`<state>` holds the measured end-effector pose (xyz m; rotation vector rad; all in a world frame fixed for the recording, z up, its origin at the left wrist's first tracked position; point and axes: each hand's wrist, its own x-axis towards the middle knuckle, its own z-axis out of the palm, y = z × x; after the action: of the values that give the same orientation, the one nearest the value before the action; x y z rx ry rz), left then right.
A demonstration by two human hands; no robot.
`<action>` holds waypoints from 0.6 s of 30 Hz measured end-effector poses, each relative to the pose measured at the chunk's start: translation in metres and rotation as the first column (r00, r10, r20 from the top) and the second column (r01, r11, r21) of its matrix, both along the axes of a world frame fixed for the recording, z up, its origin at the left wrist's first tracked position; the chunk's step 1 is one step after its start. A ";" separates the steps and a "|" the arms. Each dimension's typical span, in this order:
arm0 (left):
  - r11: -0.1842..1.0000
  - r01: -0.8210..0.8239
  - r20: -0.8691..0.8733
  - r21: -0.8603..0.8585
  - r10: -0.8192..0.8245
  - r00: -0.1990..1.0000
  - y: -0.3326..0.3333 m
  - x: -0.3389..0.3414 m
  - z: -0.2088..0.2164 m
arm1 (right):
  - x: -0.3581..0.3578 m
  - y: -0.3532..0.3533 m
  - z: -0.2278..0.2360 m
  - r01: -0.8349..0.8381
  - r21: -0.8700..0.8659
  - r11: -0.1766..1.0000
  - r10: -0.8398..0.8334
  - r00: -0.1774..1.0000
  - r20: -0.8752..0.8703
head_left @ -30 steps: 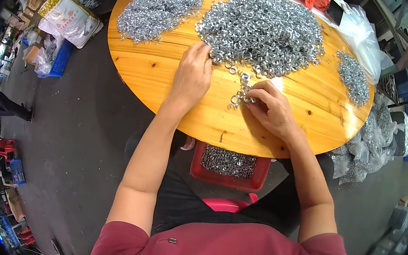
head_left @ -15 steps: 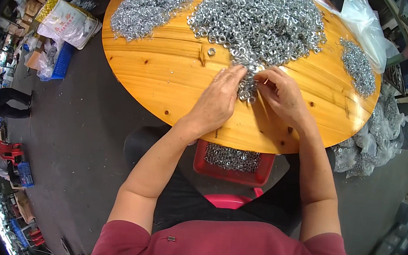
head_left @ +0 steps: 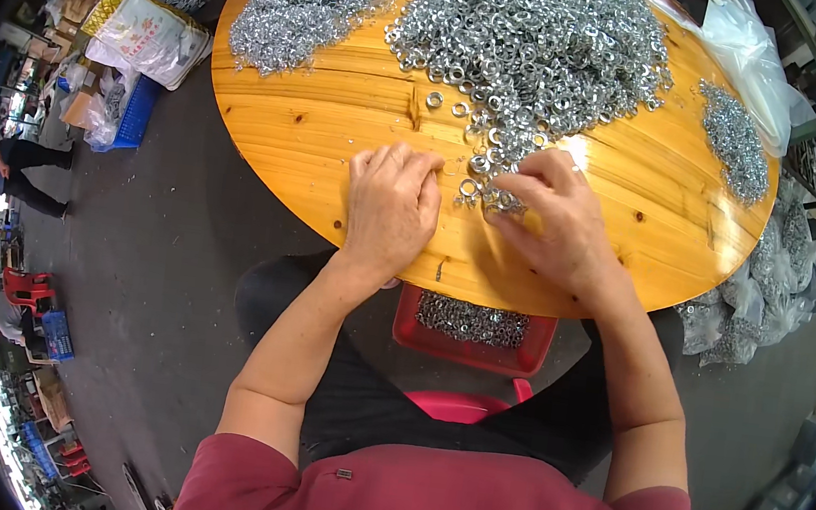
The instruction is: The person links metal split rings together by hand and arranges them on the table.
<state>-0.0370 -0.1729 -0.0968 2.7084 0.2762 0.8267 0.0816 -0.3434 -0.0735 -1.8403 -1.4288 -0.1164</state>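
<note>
A big heap of shiny metal rings, like nuts or washers (head_left: 543,44), spreads over the round wooden table (head_left: 298,162). From it a narrow trail of loose rings (head_left: 484,158) runs toward me. At the near end of that trail, the bent thumb and fingers of my right hand (head_left: 562,227) close around a few rings (head_left: 500,203). My left hand (head_left: 391,211) rests palm down on bare wood left of the trail. Its fingers are curled and pressed together; anything beneath them is hidden.
Smaller piles of metal parts lie at the table's far left (head_left: 305,12) and right (head_left: 736,141). Below the near edge sits a red bin (head_left: 472,353) holding more rings. Filled plastic bags (head_left: 745,304) stand right of the table. A person (head_left: 20,171) stands far left.
My left hand has moved left, away from the trail. My right hand has come slightly nearer to me, onto the trail's end. The rings there now lie more scattered.
</note>
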 end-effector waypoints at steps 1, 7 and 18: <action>1.000 -0.004 -0.002 0.000 0.004 1.000 0.001 0.001 0.000 | -0.003 0.005 -0.002 -0.004 0.000 1.000 0.004 1.000 -0.002; 0.998 -0.050 0.005 -0.037 0.051 0.999 0.011 0.009 0.002 | -0.012 0.024 -0.019 0.057 -0.030 0.998 -0.049 0.977 0.206; 0.994 0.003 -0.042 -0.113 -0.007 0.999 0.014 0.006 0.008 | -0.009 0.014 -0.021 -0.030 0.013 0.999 0.028 0.992 0.123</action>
<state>-0.0306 -0.1593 -0.0891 2.6222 0.3156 0.7306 0.0728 -0.3293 -0.0945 -1.8268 -1.5345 -0.2285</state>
